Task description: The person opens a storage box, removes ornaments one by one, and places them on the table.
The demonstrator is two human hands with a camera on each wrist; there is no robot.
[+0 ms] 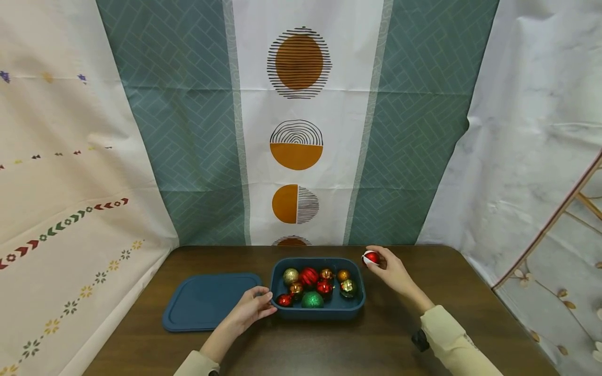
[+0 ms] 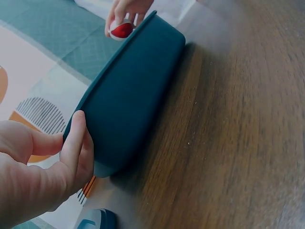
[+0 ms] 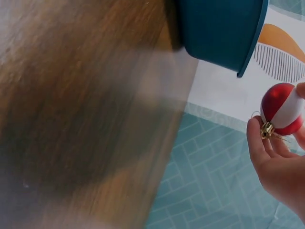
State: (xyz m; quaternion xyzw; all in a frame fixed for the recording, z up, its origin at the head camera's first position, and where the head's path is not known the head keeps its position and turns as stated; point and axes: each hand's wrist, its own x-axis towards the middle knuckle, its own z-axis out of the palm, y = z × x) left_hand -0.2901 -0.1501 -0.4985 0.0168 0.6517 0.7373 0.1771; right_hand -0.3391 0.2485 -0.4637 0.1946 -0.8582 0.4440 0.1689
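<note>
A red and white Christmas bauble [image 1: 371, 257] is held in the fingers of my right hand [image 1: 394, 272], to the right of the blue container. In the right wrist view the bauble [image 3: 282, 109] shows a gold cap with a wire loop. My left hand [image 1: 249, 309] pinches the near left corner of the container [image 1: 324, 314], its thumb and fingers on either side of the rim in the left wrist view. Inside the container lie several baubles: a striped red one [image 1: 309, 277], a green glitter one [image 1: 312, 300], and gold, copper and plain red ones.
A flat blue lid [image 1: 207, 303] lies on the dark wooden table [image 1: 324, 347] left of the container. Patterned cloth [image 1: 301, 109] hangs right behind the table's back edge, with more cloth at both sides.
</note>
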